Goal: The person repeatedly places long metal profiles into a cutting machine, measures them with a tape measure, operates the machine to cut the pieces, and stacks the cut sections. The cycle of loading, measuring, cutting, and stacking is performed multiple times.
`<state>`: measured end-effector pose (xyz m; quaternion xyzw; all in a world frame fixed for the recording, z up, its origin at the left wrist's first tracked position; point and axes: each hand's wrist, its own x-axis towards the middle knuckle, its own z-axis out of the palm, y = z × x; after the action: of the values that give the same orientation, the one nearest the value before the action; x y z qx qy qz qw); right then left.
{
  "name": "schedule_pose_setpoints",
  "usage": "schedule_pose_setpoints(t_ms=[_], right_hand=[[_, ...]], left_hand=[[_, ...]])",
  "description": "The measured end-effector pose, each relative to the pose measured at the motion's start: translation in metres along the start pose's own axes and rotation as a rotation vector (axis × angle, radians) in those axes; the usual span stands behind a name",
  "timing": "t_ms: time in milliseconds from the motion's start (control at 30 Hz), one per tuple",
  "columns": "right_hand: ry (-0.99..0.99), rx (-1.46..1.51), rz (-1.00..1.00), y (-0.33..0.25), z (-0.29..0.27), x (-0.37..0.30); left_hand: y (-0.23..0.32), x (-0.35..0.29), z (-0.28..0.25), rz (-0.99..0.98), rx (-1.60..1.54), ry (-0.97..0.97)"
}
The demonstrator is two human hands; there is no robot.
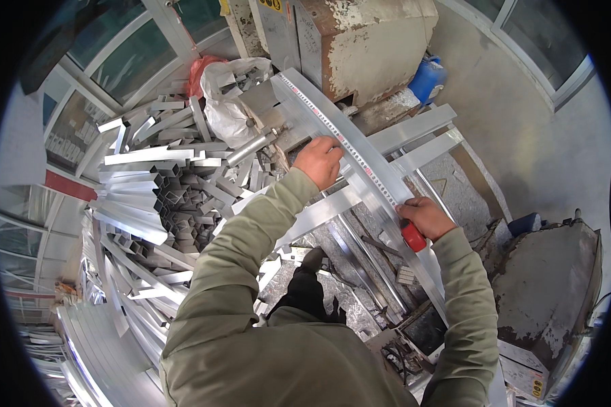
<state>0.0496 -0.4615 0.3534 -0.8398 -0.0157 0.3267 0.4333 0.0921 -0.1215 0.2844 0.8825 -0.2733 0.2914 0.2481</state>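
Note:
A long silver aluminium profile [380, 182] lies slantwise in front of me, from the far middle toward my near right. Along its top runs the pulled-out blade of a tape measure [326, 123], white with red marks. My right hand [426, 216] is closed round the red tape measure case [413, 237] and rests on the profile at the blade's near end. Farther up, my left hand [319, 161] is curled over the profile's left edge, beside the blade. Its fingertips are partly hidden.
Crossbars [414, 130] and rails of a machine frame lie under the profile. A heap of metal offcuts [183, 203] fills the left side, near a white sack [227, 102]. Worn machine housings [380, 47] stand far and at right, with a blue jug [428, 80] behind.

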Motion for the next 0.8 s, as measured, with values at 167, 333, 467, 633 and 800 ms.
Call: schedule_pose_setpoints(t_ms=[167, 333, 467, 633, 800], right_hand=[[0.033, -0.043, -0.075, 0.009, 0.013, -0.002], [0.020, -0.355, -0.182, 0.022, -0.002, -0.021], [0.190, -0.317, 0.066, 0.047, -0.008, -0.098], [0.568, -0.258, 0.070, 0.170, -0.013, -0.272], [0.766, 0.009, 0.362, 0.270, -0.011, -0.432]], left_hand=[[0.008, -0.010, 0.002, -0.059, 0.022, -0.001], [0.004, -0.009, 0.018, 0.018, 0.061, 0.069], [-0.042, -0.046, 0.026, 0.037, 0.132, -0.084], [-0.053, -0.032, 0.034, 0.187, 0.139, -0.088], [-0.044, -0.031, 0.033, 0.177, 0.125, -0.153]])
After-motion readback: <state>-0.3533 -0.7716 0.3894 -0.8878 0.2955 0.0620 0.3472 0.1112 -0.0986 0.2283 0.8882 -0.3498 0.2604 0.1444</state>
